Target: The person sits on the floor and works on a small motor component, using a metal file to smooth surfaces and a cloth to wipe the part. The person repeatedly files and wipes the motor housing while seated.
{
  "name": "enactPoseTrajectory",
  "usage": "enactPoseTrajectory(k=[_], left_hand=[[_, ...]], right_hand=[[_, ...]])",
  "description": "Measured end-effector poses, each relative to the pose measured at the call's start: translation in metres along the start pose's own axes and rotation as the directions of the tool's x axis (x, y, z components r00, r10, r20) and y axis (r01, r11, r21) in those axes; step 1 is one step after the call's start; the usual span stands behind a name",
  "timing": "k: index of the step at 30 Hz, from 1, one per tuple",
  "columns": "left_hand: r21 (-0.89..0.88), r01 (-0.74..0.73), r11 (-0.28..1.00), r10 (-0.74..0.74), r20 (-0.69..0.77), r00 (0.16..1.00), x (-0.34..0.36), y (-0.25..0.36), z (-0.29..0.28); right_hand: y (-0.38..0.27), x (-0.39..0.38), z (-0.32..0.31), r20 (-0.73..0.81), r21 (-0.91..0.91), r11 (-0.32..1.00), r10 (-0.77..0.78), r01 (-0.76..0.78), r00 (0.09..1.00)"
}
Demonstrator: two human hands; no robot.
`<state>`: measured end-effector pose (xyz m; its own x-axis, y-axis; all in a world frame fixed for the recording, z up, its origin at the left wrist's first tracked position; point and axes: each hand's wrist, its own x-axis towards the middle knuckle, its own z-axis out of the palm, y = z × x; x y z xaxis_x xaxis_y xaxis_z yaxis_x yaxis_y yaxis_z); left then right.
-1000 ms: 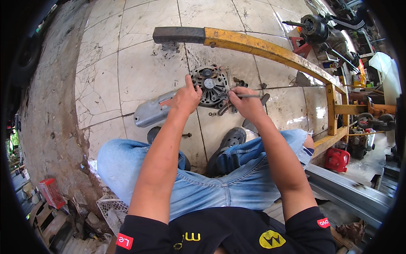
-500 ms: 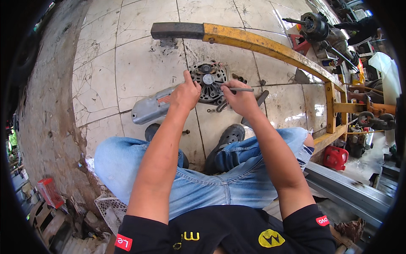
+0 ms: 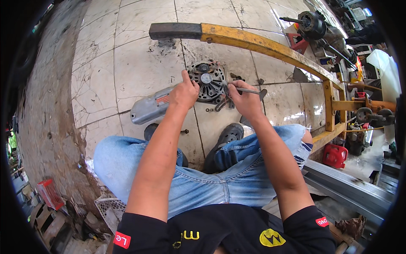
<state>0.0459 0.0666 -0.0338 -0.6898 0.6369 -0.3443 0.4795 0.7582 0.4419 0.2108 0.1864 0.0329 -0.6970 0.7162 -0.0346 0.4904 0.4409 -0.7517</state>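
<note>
A round metal alternator housing (image 3: 206,88), with vent slots and a dark fitting, lies on the tiles before me. My left hand (image 3: 185,92) grips its left edge, fingers curled and partly hidden. A slim grey metal rod (image 3: 249,90) is pinched in my right hand (image 3: 246,103), at the housing's right edge, near some thin wires. Left of the housing lies an oblong silver cover (image 3: 148,108) with a red label. Small washers, a bent dark metal piece and loose fittings (image 3: 238,77) lie close by; a bolt (image 3: 184,131) is below my left hand.
A yellow steel frame (image 3: 266,46) arches beyond the work. At right are an axle assembly (image 3: 313,29), red stand (image 3: 297,43), red jerry can (image 3: 335,155) and steel channel (image 3: 351,183). A dark-clothed limb (image 3: 361,36) shows far right. A wire basket (image 3: 109,209) is lower left.
My right hand moved the rod left over the housing, then back toward its right edge. My left hand stays on the housing. The dark-clothed limb at upper right has come into view.
</note>
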Motion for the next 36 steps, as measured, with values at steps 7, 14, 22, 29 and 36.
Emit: enactPoseTrajectory(k=[7,14,22,29,36], left_hand=[[0.011,-0.002,1.000,0.002,-0.009,1.000,-0.001,0.006,-0.002],[0.004,-0.001,1.000,0.001,-0.006,1.000,-0.002,0.006,0.001],[0.000,0.002,1.000,-0.002,-0.015,1.000,-0.003,0.006,0.001],[0.000,0.004,1.000,-0.004,-0.005,1.000,0.000,0.005,0.000],[-0.015,-0.010,1.000,0.010,0.012,1.000,-0.002,0.004,-0.004]], right_hand=[[0.019,-0.029,0.011,-0.063,0.094,0.993,-0.069,0.075,0.996],[0.012,-0.019,0.023,-0.157,0.089,0.991,-0.083,0.098,0.984],[0.030,-0.022,0.024,-0.156,0.370,0.929,0.097,-0.033,0.983],[0.033,-0.022,0.013,-0.076,0.195,0.981,0.003,0.012,0.997],[0.016,-0.024,0.006,-0.052,0.107,0.993,-0.036,0.042,0.998]])
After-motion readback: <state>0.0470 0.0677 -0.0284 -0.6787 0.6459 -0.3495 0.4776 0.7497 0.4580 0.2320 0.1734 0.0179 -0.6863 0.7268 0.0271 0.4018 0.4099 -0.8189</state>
